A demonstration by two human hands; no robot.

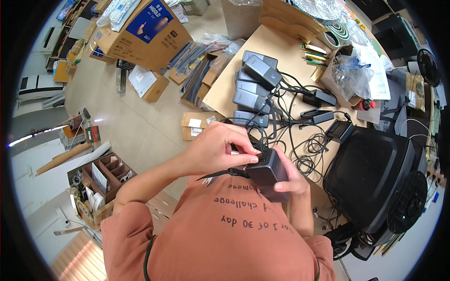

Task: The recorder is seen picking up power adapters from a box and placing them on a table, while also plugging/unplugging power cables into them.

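My right hand (291,174) is wrapped round a dark grey, block-shaped power bank (269,174), holding it in front of my shirt. At the upper end of this block, my left hand (229,146) is closed, its thumb and forefinger pinched together; whatever sits between the fingertips is too small to make out. A black strap or cable (225,173) passes below my left wrist toward the block. Several similar grey power banks (251,99) lie at the table's left edge, some with small lit displays. Black cables (291,110) run from them to black adapters (318,116).
The wooden table (277,42) also carries a tangle of cable (307,161), a carton with plastic bags (340,89) and pencils (315,55). A black monitor (372,178) stands close on the right. Cardboard boxes (140,42) and a divided brown organizer (108,174) are on the left.
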